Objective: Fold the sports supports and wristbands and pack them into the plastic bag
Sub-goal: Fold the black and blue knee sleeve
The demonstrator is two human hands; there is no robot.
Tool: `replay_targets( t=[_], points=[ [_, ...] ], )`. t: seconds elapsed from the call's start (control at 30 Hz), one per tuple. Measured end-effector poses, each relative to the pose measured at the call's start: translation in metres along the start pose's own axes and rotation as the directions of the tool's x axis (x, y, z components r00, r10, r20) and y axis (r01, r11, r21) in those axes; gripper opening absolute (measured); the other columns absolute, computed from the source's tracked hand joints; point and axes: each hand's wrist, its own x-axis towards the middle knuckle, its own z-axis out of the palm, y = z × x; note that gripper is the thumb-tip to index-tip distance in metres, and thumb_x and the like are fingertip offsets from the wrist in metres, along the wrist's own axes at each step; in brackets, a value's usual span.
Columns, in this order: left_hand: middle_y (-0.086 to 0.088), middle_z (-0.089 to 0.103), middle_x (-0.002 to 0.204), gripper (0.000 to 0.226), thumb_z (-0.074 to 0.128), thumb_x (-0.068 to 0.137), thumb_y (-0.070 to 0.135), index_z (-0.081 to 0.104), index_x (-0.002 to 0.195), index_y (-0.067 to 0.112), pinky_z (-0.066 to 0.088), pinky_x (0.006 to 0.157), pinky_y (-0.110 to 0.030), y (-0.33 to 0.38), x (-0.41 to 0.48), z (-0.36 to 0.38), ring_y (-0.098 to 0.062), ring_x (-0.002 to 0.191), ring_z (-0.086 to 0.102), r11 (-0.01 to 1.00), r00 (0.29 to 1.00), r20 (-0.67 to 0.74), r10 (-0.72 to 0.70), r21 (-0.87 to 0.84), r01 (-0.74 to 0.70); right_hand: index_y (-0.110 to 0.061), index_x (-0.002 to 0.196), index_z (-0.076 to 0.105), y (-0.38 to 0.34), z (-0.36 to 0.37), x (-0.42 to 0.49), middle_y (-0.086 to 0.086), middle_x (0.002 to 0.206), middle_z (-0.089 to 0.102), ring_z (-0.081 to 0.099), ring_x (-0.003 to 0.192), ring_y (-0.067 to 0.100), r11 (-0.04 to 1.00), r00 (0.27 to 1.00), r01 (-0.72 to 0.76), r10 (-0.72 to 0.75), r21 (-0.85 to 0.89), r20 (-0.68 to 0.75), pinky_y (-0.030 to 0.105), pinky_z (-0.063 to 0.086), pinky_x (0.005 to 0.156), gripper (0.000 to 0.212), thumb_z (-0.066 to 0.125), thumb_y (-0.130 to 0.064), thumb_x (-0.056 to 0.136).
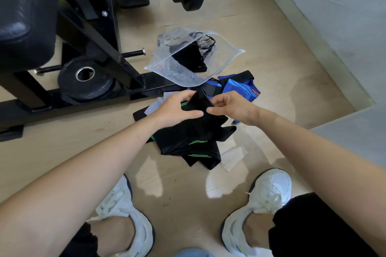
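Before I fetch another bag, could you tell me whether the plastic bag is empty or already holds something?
Not empty: black fabric items show through the clear wall of the plastic bag.

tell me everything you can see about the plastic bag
The plastic bag is clear, thin and crinkled, lying on the floor with its mouth gaping open. Inside sit black folded items, one looking like mesh. Faint print marks its far corner. Its near edge overlaps the black machine frame and a blue support. Neither the left hand nor the right hand touches it; both grip a black support.
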Motion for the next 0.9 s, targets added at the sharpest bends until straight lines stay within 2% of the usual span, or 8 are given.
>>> replay_targets(
  t=[0.1,0.2,0.3,0.43,0.5,0.57,0.7,0.9],
  points=[
    [-0.004,0.07,0.089,0.027,0.075,0.089,0.032,0.072,0.098,0.008,0.049,0.081,-0.037,-0.003,-0.002,-0.005,-0.012,0.081,0.059,0.994,0.997,-0.071,0.014,-0.105,-0.021,-0.016,0.103,0.072,0.001,0.0,0.0,0.005,0.103,0.074,0.07,0.095,0.013,0.997,0.997,-0.06,0.061,0.04,-0.036,0.029,0.054,0.091,0.047,0.087,-0.043,0.067],
    [0.007,0.077,0.095,0.011,0.068,0.095,0.017,0.076,0.103,0.019,0.053,0.084,-0.024,-0.01,-0.013,-0.014,-0.005,0.087,0.066,0.964,0.99,-0.123,-0.063,-0.264,0.029,-0.015,0.118,0.065,0.012,0.003,-0.007,-0.004,0.108,0.069,0.066,0.092,0.004,0.992,0.991,-0.126,0.126,-0.013,0.044,0.011,0.05,0.073,0.042,0.081,-0.025,0.081],
    [0.0,0.071,0.091,0.013,0.068,0.094,0.024,0.073,0.093,0.012,0.048,0.082,-0.031,-0.023,-0.019,-0.026,-0.011,0.085,0.062,0.943,0.961,-0.215,-0.175,-0.317,0.1,-0.02,0.129,0.059,0.037,0.014,-0.007,0.002,0.118,0.062,0.062,0.11,0.02,0.964,0.972,-0.21,0.224,-0.161,0.073,0.028,0.049,0.094,0.057,0.083,-0.031,0.079],
    [-0.009,0.072,0.101,0.022,0.063,0.098,0.017,0.068,0.111,0.0,0.05,0.073,-0.026,-0.03,-0.029,-0.036,-0.013,0.084,0.065,0.864,0.915,-0.261,-0.307,-0.479,0.154,-0.008,0.114,0.065,0.055,0.035,-0.006,0.004,0.099,0.061,0.058,0.095,0.02,0.938,0.964,-0.254,0.265,-0.237,0.018,0.026,0.047,0.082,0.034,0.076,-0.022,0.085],
    [-0.009,0.072,0.102,0.025,0.065,0.098,0.019,0.067,0.112,-0.002,0.049,0.078,-0.03,-0.036,-0.033,-0.041,-0.017,0.089,0.064,0.86,0.901,-0.281,-0.329,-0.483,0.164,0.004,0.098,0.063,0.058,0.041,-0.006,0.005,0.082,0.054,0.051,0.08,0.02,0.933,0.963,-0.263,0.269,-0.247,-0.009,0.027,0.042,0.069,0.022,0.071,-0.011,0.084],
    [-0.005,0.072,0.101,0.023,0.065,0.097,0.017,0.069,0.112,-0.001,0.051,0.081,-0.025,-0.042,-0.037,-0.046,-0.012,0.087,0.065,0.86,0.883,-0.321,-0.343,-0.484,0.158,0.009,0.098,0.061,0.062,0.039,-0.004,0.008,0.08,0.053,0.051,0.076,0.021,0.929,0.956,-0.294,0.288,-0.225,-0.061,0.031,0.043,0.067,0.021,0.064,-0.003,0.081],
    [0.004,0.073,0.096,0.015,0.061,0.1,0.013,0.07,0.111,0.007,0.052,0.07,-0.013,-0.046,-0.04,-0.051,0.001,0.077,0.067,0.839,0.845,-0.371,-0.386,-0.523,0.154,-0.009,0.091,0.064,0.061,0.024,-0.005,0.005,0.087,0.062,0.062,0.077,0.02,0.937,0.95,-0.312,0.307,-0.157,-0.059,0.036,0.057,0.075,0.014,0.06,0.001,0.083],
    [0.007,0.072,0.1,0.016,0.06,0.1,0.012,0.069,0.113,0.008,0.05,0.069,-0.009,-0.051,-0.039,-0.061,0.009,0.076,0.067,0.844,0.822,-0.409,-0.397,-0.514,0.152,-0.013,0.09,0.069,0.07,0.007,-0.006,0.01,0.09,0.068,0.061,0.078,0.019,0.939,0.968,-0.236,0.202,-0.251,-0.152,0.019,0.049,0.065,0.025,0.063,0.009,0.081]
  ],
)
